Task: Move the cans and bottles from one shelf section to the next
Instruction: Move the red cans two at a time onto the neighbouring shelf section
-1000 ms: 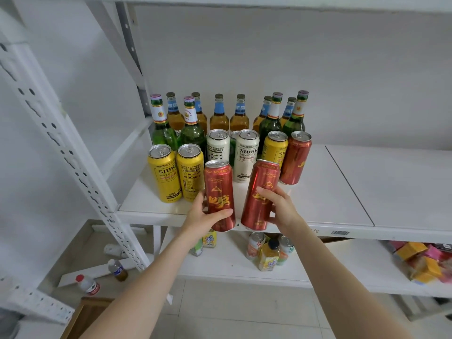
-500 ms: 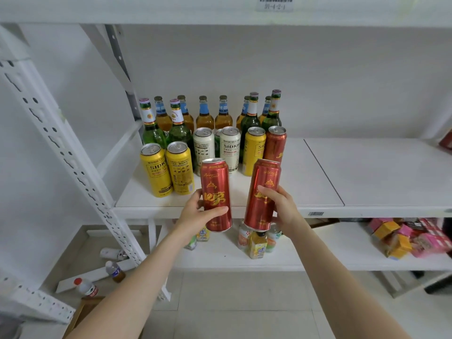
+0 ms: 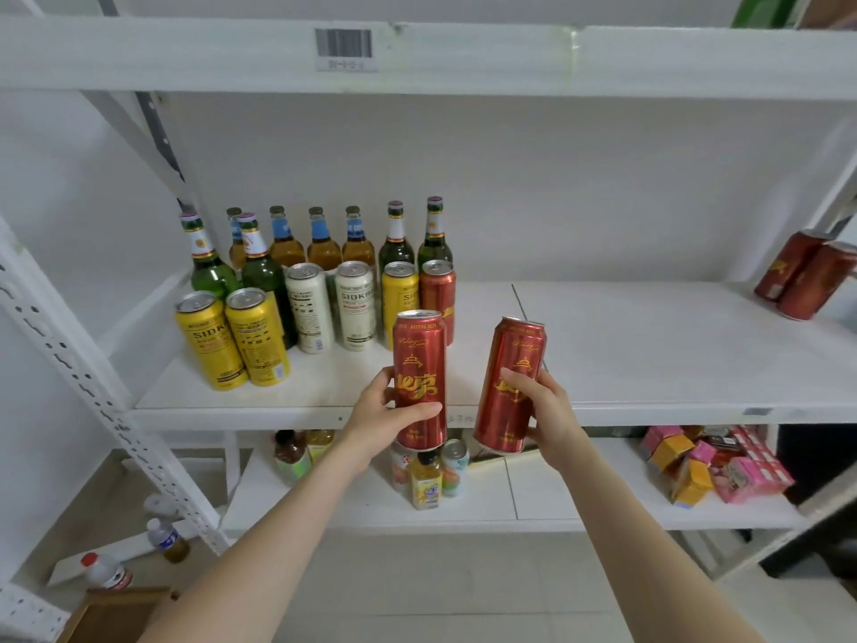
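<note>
Shelf (image 3: 672, 364), middle board: seam at frame centre splits it into two sections. The left section holds nearly all the stock, with bottles (image 3: 324, 243) at the back and cans (image 3: 352, 304) in front. The right section has just two red cans (image 3: 802, 285), at the far right edge of frame.

Left can (image 3: 419, 364) is upright and right can (image 3: 510, 378) is tilted, top leaning right. Both are in the air in front of the shelf edge, centre frame, near the seam.

Left hand (image 3: 375, 420) has its fingers wrapped round the left can's lower half. Right hand (image 3: 547, 410) is wrapped round the right can the same way.

My read: early stage. Two placed, two in transit, all the rest left to move.
</note>
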Demonstrator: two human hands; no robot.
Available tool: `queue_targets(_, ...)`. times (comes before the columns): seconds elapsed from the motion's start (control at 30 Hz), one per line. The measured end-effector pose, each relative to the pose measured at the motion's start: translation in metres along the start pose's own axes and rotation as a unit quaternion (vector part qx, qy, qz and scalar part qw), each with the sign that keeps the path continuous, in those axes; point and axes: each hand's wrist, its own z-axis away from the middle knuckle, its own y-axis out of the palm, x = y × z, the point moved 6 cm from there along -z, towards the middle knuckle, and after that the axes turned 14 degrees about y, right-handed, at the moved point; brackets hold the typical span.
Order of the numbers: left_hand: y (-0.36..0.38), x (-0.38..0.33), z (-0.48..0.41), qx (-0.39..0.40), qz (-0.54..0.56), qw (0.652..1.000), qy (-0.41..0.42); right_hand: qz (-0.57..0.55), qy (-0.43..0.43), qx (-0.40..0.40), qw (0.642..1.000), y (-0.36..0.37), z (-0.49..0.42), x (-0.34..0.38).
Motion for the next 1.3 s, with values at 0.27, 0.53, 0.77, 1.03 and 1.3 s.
queue_targets(0.27, 0.109, -0.019, 0.0, 0.0, 0.007, 1.0, -0.004, 0.018, -0.01, -0.017, 1.0, -0.114, 0.014, 0.022)
queue_targets(0.53, 0.193, -0.034, -0.029, 0.032, -0.007, 0.999, 0.009, 0.025, -0.023, -0.036, 0.999, -0.197, 0.011, 0.045)
queue_targets(0.77, 0.26, -0.043, -0.083, 0.076, -0.018, 0.997, 0.023, -0.011, -0.035, -0.057, 0.998, -0.257, -0.011, 0.07)
queue_targets(1.03, 0.366, -0.052, -0.12, 0.107, -0.016, 0.994, 0.023, -0.039, -0.049, -0.081, 0.995, -0.359, -0.031, 0.087)
queue_targets(1.3, 0.496, -0.072, -0.109, 0.083, 0.006, 0.996, 0.013, -0.02, -0.052, -0.073, 0.996, -0.488, -0.018, 0.106)
